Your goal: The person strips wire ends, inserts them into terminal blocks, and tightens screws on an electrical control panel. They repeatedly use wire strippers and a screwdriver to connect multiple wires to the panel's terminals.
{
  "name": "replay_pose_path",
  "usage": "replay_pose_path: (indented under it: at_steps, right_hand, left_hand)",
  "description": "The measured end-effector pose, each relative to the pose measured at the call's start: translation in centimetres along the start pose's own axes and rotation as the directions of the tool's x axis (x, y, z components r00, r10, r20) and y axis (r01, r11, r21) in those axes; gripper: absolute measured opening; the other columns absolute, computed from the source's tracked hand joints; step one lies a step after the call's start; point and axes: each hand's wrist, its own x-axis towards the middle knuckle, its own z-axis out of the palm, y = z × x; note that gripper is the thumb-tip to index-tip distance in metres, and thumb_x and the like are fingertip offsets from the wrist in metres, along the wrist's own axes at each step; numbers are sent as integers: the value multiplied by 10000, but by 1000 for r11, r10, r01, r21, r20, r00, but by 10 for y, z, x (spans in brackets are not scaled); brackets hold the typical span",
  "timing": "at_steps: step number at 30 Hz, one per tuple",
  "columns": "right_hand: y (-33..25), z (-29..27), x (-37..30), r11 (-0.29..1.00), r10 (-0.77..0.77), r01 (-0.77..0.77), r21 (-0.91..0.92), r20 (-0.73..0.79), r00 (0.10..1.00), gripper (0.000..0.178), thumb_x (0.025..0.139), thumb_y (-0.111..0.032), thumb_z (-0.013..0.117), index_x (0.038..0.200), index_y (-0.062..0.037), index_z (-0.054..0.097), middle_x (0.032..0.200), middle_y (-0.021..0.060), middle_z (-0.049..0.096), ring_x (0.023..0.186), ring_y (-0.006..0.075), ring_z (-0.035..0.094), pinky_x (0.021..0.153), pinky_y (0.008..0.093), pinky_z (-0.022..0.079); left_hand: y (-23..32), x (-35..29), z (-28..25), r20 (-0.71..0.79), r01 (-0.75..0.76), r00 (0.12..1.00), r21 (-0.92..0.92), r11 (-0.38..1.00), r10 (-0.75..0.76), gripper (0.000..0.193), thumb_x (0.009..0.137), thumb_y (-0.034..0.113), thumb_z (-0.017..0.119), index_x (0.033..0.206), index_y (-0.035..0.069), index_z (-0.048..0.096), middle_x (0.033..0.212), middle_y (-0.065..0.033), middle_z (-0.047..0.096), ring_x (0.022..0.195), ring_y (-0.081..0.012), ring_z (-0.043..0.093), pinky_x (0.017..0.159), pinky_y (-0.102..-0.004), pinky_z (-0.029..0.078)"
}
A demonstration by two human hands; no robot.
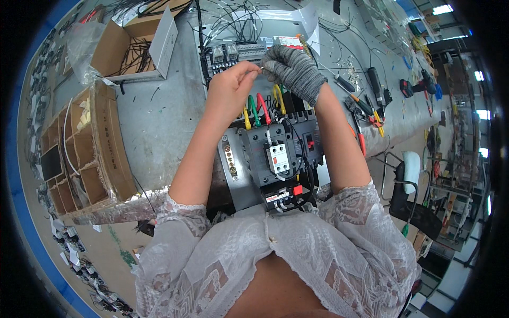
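My bare left hand [232, 89] is closed in a pinch over the electrical panel. Against its fingertips, my right hand [292, 71], in a grey striped glove, is closed too. A tiny pale piece shows where the fingertips meet, too small to name. Below my hands sit a large dark contactor [259, 153] and a black circuit breaker [309, 139], with a white auxiliary block [277, 159] on the contactor. Yellow, green and red cables [261, 106] loop up behind them. Beyond my hands are plug-in relays [224, 53] and a terminal strip [251, 51].
An open cardboard box [135, 50] with black pieces stands at the far left. Nearer is a divided cardboard bin [87, 153]. Screwdrivers [345, 83], pliers [359, 132] and a cordless drill [419, 85] lie on the right. Thin black wires [241, 24] spread at the back. A chair [411, 196] stands right.
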Motion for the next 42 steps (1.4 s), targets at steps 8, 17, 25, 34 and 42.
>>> replay_pose_path:
  at_steps: [8,17,25,34,42]
  right_hand:
    - [10,-5,5,990,-89,89,-111,6,996,174,914,-127,591,1012,14,615,837,41,624,736,107,589,693,248,505]
    - [-2,-4,3,996,-26,28,-79,27,999,207,898,-143,621,1035,12,622,852,34,636,706,103,578,674,251,505]
    - [-11,-5,-1,998,49,-48,-44,14,999,178,890,-135,625,1003,3,638,811,29,631,686,98,567,663,253,501]
    - [-14,-2,0,999,32,-32,-35,11,999,186,893,-121,620,1017,15,637,829,46,645,702,108,590,663,253,510]
    - [0,5,-2,954,-116,102,-282,-34,993,162,903,-139,590,995,-15,636,812,74,653,732,158,621,670,300,513]
  left_hand:
    - [0,0,0,3,-8,1000,-1,1000,8,146,898,137,572,989,43,636,726,-97,644,605,-139,574,598,-268,452]
    - [-4,-1,1,-19,-41,999,-21,999,41,148,898,129,573,997,39,635,726,-89,640,599,-129,560,595,-263,446]
    - [-5,-1,1,-14,-20,1000,-93,995,19,155,899,127,571,1009,43,639,705,-81,628,582,-120,531,583,-261,436]
    - [-6,-3,2,-30,-39,999,-144,989,35,127,916,81,567,992,1,628,648,68,476,585,-9,359,520,-190,296]
    - [-9,-1,7,-49,-18,999,-81,997,14,124,917,104,569,963,0,617,666,52,508,608,-25,422,545,-202,345]
